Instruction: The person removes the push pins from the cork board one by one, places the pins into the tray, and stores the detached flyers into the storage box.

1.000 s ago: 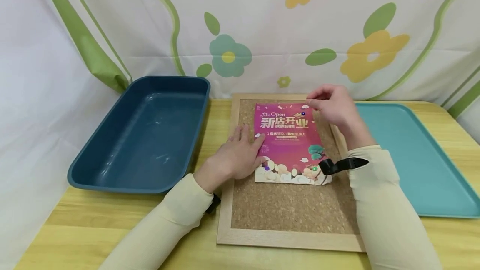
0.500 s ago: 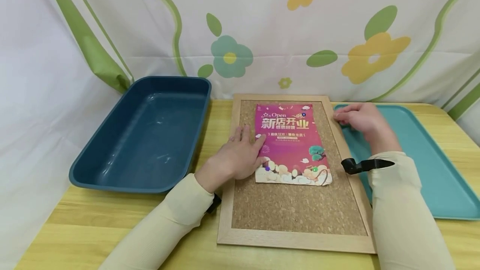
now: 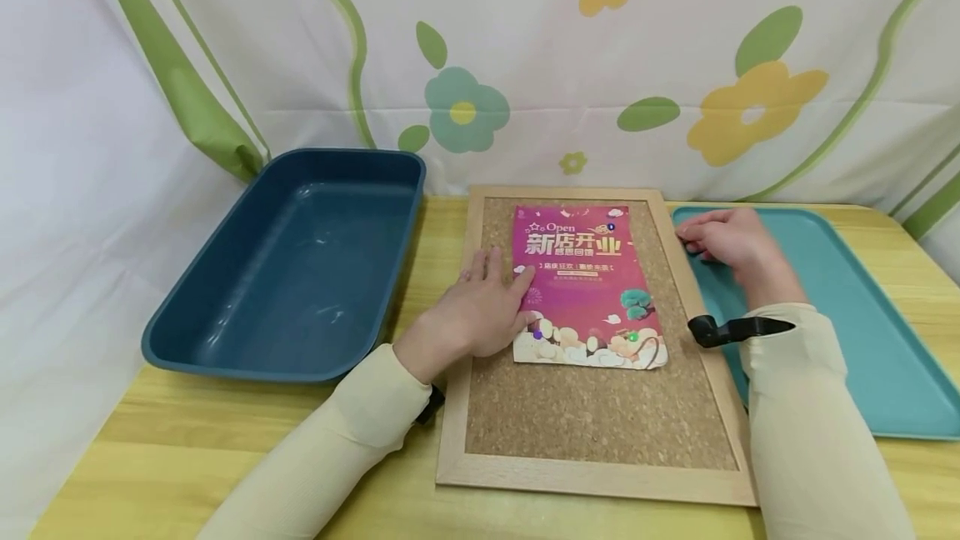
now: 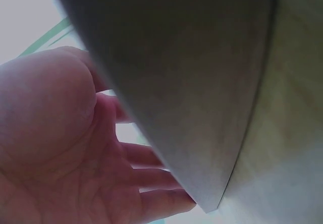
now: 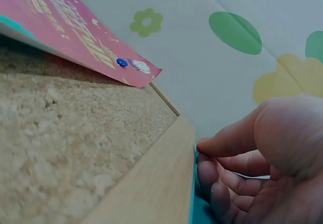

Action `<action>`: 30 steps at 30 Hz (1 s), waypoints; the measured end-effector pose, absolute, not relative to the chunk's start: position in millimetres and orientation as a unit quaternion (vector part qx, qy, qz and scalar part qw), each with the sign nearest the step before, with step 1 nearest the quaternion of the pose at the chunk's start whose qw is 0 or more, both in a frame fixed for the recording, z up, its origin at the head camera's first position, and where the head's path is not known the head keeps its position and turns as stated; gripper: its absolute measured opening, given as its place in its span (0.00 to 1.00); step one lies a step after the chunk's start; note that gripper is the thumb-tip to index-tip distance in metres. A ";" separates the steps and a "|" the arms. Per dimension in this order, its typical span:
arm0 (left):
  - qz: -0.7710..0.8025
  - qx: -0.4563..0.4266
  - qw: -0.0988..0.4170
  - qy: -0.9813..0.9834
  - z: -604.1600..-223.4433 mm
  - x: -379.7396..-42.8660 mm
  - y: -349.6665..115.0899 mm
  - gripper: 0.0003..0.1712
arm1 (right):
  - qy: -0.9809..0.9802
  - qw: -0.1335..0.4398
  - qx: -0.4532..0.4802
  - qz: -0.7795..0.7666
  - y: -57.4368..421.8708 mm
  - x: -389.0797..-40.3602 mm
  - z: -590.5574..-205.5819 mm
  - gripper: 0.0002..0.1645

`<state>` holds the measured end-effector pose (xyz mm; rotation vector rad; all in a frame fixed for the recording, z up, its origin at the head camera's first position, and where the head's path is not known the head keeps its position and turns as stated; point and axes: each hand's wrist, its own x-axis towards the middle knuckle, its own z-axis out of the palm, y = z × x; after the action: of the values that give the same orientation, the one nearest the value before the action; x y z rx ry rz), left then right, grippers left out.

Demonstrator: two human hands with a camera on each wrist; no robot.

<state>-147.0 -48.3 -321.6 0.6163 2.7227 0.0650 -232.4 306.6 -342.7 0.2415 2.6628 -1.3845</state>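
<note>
Surface: yellow wooden table [image 3: 225, 440], floral curtain [image 3: 600, 65] behind.
Left hand [image 3: 480, 311]: flat, fingers straight, pressing pink paper flyer [image 3: 585, 273] on wood-framed cork board [image 3: 600, 415].
Right hand [image 3: 731, 244]: fingers curled, pinching something unseen at flat teal plastic tray [image 3: 862, 332].
Left edge: deep dark-blue plastic bin [image 3: 300, 265].

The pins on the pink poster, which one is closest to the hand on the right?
The blue pin near the poster's top right. The right hand rests beside it on the teal tray; the green and purple pins sit lower down.

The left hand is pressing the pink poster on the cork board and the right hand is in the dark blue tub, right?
Not quite. The head view shows the right hand on the light teal tray, not in the dark blue tub. The left hand does press the pink poster on the cork board.
</note>
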 end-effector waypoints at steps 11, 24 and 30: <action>0.020 0.217 0.177 0.960 -320.4 -147.2 -45.7 0.42 | 0.880 0.069 0.089 -0.462 309.0 -231.9 -342.2 0.14; 0.022 0.215 0.178 0.960 -320.5 -147.3 -47.1 0.42 | 0.880 0.063 0.098 -0.460 309.3 -232.3 -345.1 0.19; 0.023 0.214 0.179 0.960 -320.4 -146.7 -47.8 0.42 | 0.880 0.063 0.097 -0.460 310.8 -232.8 -346.3 0.13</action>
<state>-146.7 -47.8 -320.4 0.6058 2.7149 0.0649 -232.8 310.8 -346.3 0.2937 2.6603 -1.3902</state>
